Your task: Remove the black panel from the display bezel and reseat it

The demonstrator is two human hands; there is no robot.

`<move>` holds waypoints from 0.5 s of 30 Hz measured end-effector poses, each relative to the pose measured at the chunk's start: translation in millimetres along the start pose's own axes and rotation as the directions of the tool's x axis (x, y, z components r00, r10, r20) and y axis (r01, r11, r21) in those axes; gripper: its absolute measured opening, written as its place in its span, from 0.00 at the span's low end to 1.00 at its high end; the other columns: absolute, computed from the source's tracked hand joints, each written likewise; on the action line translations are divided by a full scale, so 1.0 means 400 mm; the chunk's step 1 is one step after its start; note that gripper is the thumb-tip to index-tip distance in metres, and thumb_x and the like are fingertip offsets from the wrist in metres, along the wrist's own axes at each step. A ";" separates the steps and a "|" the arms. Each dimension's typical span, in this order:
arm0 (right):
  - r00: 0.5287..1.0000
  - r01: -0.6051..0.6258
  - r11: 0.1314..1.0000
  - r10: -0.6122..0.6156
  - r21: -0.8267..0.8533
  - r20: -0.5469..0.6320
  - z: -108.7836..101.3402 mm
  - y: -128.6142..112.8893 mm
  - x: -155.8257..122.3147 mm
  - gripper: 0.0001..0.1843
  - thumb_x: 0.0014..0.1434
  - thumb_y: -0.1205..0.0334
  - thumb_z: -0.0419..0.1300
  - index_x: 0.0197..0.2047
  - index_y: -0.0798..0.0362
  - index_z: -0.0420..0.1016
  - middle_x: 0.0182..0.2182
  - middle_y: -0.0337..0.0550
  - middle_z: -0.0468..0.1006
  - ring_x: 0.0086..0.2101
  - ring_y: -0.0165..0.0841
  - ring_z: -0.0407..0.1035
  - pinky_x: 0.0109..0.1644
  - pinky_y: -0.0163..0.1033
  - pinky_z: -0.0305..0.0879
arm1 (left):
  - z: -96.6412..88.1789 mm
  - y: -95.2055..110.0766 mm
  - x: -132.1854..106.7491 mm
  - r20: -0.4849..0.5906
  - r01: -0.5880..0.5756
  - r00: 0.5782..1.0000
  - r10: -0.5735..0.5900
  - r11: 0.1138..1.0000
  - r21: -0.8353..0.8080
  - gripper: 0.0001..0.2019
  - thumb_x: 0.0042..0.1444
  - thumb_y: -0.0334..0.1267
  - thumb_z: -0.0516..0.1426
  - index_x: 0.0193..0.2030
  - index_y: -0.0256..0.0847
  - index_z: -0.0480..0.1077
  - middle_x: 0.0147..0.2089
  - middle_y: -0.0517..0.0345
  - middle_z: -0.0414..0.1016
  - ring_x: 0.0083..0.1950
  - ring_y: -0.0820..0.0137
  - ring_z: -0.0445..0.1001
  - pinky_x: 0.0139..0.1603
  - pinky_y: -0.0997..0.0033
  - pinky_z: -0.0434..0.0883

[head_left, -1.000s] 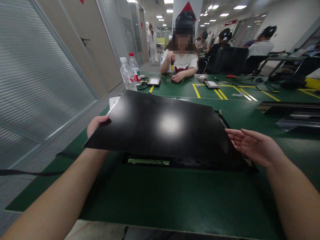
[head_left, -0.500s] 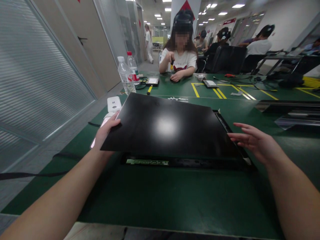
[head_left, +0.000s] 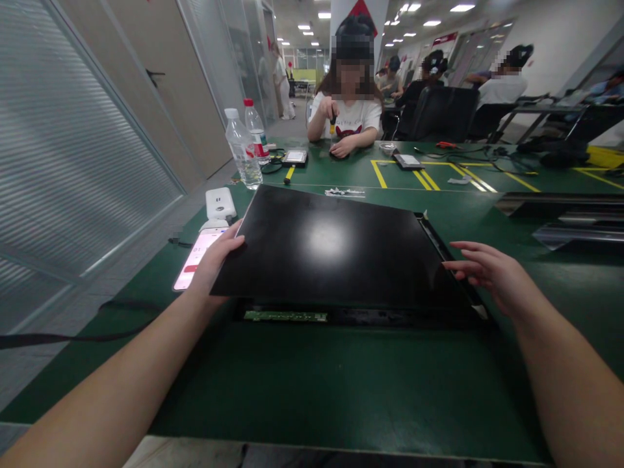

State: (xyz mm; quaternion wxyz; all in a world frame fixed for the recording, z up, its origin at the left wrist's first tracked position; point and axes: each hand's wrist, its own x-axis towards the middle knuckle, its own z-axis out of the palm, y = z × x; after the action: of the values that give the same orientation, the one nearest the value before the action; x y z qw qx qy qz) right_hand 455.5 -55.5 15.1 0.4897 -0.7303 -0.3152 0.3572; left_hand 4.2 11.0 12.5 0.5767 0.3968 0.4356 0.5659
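A glossy black display panel [head_left: 336,260] is tilted up on its left side above a dark frame [head_left: 390,316] lying on the green table. My left hand [head_left: 217,260] grips the panel's left edge, thumb on top and the other fingers hidden beneath. Along the frame's near side runs a green circuit strip [head_left: 285,316]. My right hand [head_left: 492,273] is at the panel's right edge with its fingers stretched out, the fingertips at or very near that edge; whether they touch cannot be made out.
A lit phone [head_left: 192,266] and a white device [head_left: 220,203] lie at the left, with two plastic bottles [head_left: 244,153] behind. Dark sheets [head_left: 580,224] lie at the right. Across the table, a person [head_left: 348,117] holds a yellow-and-black screwdriver [head_left: 333,123].
The panel's left side has shifted right and slightly lower over the frame, my left hand moving with it. More of the phone shows. My right hand has barely moved.
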 end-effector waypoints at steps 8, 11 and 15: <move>0.996 0.044 0.999 -0.044 -0.002 -0.075 -0.011 0.014 0.015 0.15 0.54 0.60 0.67 0.45 0.52 0.82 0.28 0.50 0.85 0.24 0.32 0.71 0.24 0.32 0.56 | 0.009 -0.020 0.000 -0.005 0.048 0.999 -0.048 0.997 0.058 0.33 0.50 0.35 0.69 0.66 0.39 0.79 0.55 0.48 0.88 0.54 0.51 0.86 0.51 0.62 0.82; 0.995 0.054 0.998 -0.057 -0.039 -0.079 -0.015 0.025 0.025 0.14 0.54 0.60 0.66 0.44 0.52 0.82 0.28 0.49 0.85 0.25 0.32 0.72 0.25 0.33 0.56 | 0.004 -0.028 0.002 0.001 0.079 0.997 -0.080 0.994 0.070 0.29 0.52 0.36 0.69 0.63 0.41 0.81 0.56 0.47 0.88 0.52 0.51 0.86 0.46 0.64 0.82; 0.995 0.075 0.992 -0.081 -0.099 -0.058 -0.020 0.038 0.036 0.14 0.53 0.56 0.68 0.43 0.51 0.82 0.29 0.48 0.85 0.25 0.33 0.72 0.25 0.35 0.56 | -0.008 -0.037 0.009 -0.006 0.091 0.996 -0.091 0.994 0.062 0.29 0.53 0.36 0.69 0.64 0.40 0.81 0.55 0.47 0.88 0.49 0.53 0.87 0.35 0.70 0.79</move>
State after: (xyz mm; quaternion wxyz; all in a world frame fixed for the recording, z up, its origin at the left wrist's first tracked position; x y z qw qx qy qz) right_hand 471.7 -52.5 -0.2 0.4769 -0.7510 -0.3451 0.2991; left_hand 5.4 14.0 -3.0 0.5887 0.3934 0.4714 0.5257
